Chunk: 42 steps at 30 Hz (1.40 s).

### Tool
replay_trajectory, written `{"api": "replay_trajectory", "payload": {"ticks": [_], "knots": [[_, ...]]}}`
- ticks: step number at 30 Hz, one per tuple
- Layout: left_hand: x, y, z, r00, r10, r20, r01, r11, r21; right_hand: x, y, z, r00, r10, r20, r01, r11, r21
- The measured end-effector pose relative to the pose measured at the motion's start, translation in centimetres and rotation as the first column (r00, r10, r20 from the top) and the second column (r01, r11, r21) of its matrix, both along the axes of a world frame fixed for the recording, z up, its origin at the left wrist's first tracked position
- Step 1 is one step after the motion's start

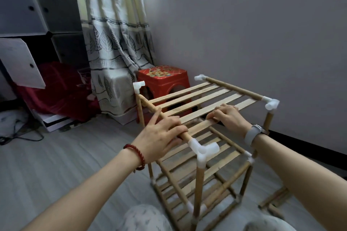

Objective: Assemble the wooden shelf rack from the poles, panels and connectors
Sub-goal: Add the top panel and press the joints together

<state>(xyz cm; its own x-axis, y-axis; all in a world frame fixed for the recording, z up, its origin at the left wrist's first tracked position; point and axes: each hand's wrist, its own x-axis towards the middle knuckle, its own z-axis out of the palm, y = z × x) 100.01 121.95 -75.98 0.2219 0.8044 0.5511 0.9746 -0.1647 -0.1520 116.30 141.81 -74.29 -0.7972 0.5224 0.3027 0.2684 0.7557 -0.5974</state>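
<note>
Bare forearms; a dark red bead bracelet (pixel 135 156) on the left wrist, a pale grey-strapped watch (pixel 253 134) on the right.

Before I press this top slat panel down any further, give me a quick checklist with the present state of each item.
1. Left hand holds the near pole: ok.
2. Right hand grips the nearest slat: ok.
3. Near-corner connector sits on its upright pole: ok.
4. Far-left connector has an open socket, no pole in it: not ok.
5. Slat ends seated in the far pole: cannot tell.
6. Spare poles on the floor within reach at right: ok.
</note>
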Motion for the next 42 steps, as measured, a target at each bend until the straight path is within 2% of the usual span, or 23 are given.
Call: {"api": "replay_trajectory", "payload": {"ticks": [5,7,10,11,13,16,17,19,24,29,32,33,34,36,37,38,40,42], "knots": [[1.5,2.0,0.9,0.997,-0.027,0.069,0.029,0.999,-0.021,-1.4,0.6,1.2,0.999,0.03,-0.018,-0.032,0.992,-0.125],[2.1,2.6,1.0,0.996,0.0,0.09,0.004,0.999,-0.045,-1.0,0.1,1.9,0.99,-0.017,-0.143,-0.001,0.993,-0.121],[3.4,3.8,1.1,0.996,0.016,0.093,-0.012,0.999,-0.043,1.2,-1.4,1.6,0.884,-0.254,-0.392,0.168,0.956,-0.241],[4.3,4.3,1.2,0.996,0.015,0.092,-0.011,0.999,-0.038,2.2,-2.0,1.0,0.851,-0.332,-0.407,0.203,0.923,-0.327],[6.2,5.5,1.1,0.995,0.004,0.098,-0.002,1.0,-0.02,4.1,-3.1,0.0,0.814,-0.476,-0.334,0.291,0.831,-0.474],[8.9,7.0,0.8,0.992,-0.036,0.119,0.032,0.999,0.031,6.2,-3.2,-0.5,0.684,-0.684,-0.253,0.346,0.61,-0.713],[9.6,7.5,0.7,0.989,-0.056,0.135,0.05,0.998,0.048,6.9,-3.0,-0.5,0.641,-0.734,-0.226,0.351,0.542,-0.764],[10.4,8.2,0.7,0.984,-0.083,0.156,0.075,0.996,0.057,7.7,-3.0,-0.2,0.639,-0.753,-0.155,0.392,0.492,-0.777],[10.2,9.2,0.7,0.974,-0.196,0.115,0.184,0.977,0.107,8.1,-2.6,0.1,0.76,-0.648,-0.059,0.473,0.612,-0.634],[9.8,10.2,0.1,0.973,-0.198,0.122,0.184,0.976,0.118,7.4,-1.1,-0.3,0.791,-0.61,-0.048,0.483,0.671,-0.563],[10.5,10.8,0.2,0.97,-0.172,0.174,0.161,0.984,0.077,7.7,-0.2,-0.2,0.812,-0.582,-0.028,0.508,0.73,-0.457],[10.6,10.9,0.4,0.97,-0.143,0.194,0.141,0.99,0.023,7.8,-0.1,-0.1,0.808,-0.588,-0.034,0.539,0.761,-0.361],[10.5,11.0,0.5,0.97,-0.112,0.214,0.121,0.992,-0.028,7.8,-0.1,-0.2,0.791,-0.61,-0.046,0.591,0.782,-0.2],[9.4,10.6,0.9,0.966,-0.067,0.251,0.082,0.995,-0.049,7.6,-0.6,-0.1,0.743,-0.663,-0.092,0.662,0.71,0.24],[8.6,10.0,1.3,0.96,-0.048,0.277,0.054,0.998,-0.016,7.2,-1.1,0.0,0.747,-0.658,-0.093,0.631,0.659,0.408],[7.5,9.3,1.7,0.95,-0.034,0.309,0.015,0.998,0.065,6.7,-1.6,0.2,0.776,-0.627,-0.074,0.571,0.647,0.505],[4.1,7.7,2.3,0.931,0.051,0.361,-0.136,0.967,0.215,5.2,-2.8,0.4,0.871,-0.492,0.001,0.409,0.726,0.553],[-0.1,5.9,2.9,0.874,0.221,0.432,-0.342,0.912,0.226,3.3,-4.2,0.5,0.956,-0.288,0.056,0.214,0.815,0.538]]}}
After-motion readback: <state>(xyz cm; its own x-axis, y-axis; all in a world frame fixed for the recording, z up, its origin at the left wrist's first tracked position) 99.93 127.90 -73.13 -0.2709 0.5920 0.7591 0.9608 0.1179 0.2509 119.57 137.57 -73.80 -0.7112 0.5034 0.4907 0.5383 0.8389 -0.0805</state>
